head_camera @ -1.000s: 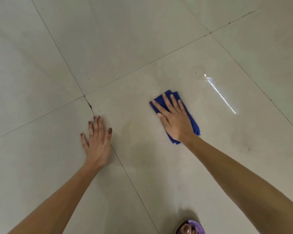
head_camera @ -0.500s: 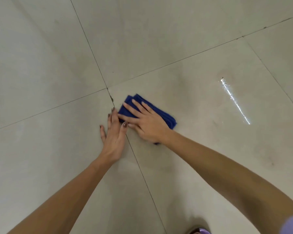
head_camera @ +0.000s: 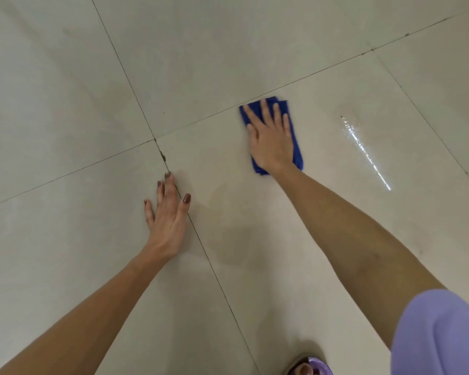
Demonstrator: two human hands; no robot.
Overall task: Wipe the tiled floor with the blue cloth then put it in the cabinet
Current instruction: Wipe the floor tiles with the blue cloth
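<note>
The folded blue cloth (head_camera: 297, 147) lies flat on the pale tiled floor (head_camera: 255, 253), just below a grout line. My right hand (head_camera: 271, 139) presses down on it, palm flat and fingers spread, covering most of it. My left hand (head_camera: 168, 215) rests flat on the floor to the lower left, across another grout line, holding nothing. The cabinet is not in view.
A bright wet streak (head_camera: 366, 152) glints on the tile right of the cloth. A faint dark smudge (head_camera: 238, 239) marks the tile between my arms. A foot in a purple sandal (head_camera: 309, 368) shows at the bottom edge, and a purple sleeve (head_camera: 439, 336) at the bottom right.
My right hand slid the cloth left until it was next to my left hand, then away to the upper right. My left hand stayed planted.
</note>
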